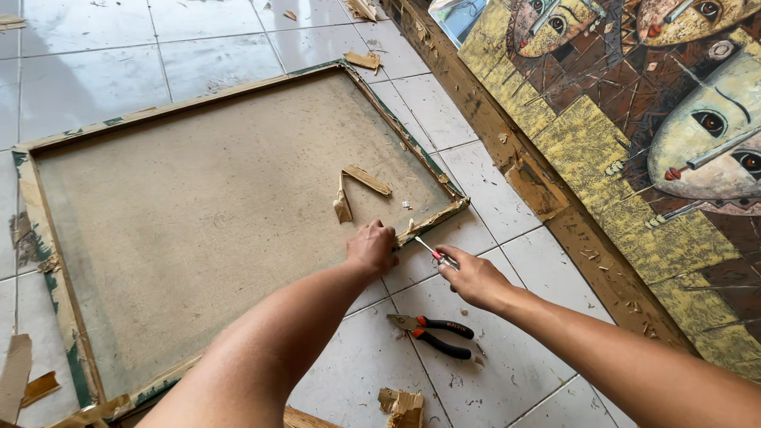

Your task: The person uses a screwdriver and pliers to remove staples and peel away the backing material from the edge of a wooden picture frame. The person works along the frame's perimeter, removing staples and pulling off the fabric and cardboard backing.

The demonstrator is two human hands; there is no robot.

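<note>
Left hand (371, 247), fingers curled, presses the near right corner of the face-down beige canvas with splintered wooden frame (198, 214). Right hand (474, 279) pinches a slim red-handled screwdriver (435, 255), tip at that corner. Black-and-red pliers (432, 333) lie on the white tiled floor (95, 71) near the right hand.

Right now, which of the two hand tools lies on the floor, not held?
The pliers with red-and-black handles lie on the tiles, untouched. The other tool, a thin screwdriver, is in the right hand.

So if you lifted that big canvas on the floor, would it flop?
Probably a bit: the canvas has a broken wooden edge near the left hand, so that corner may sag. It looks light, thin cloth on slim strips.
</note>
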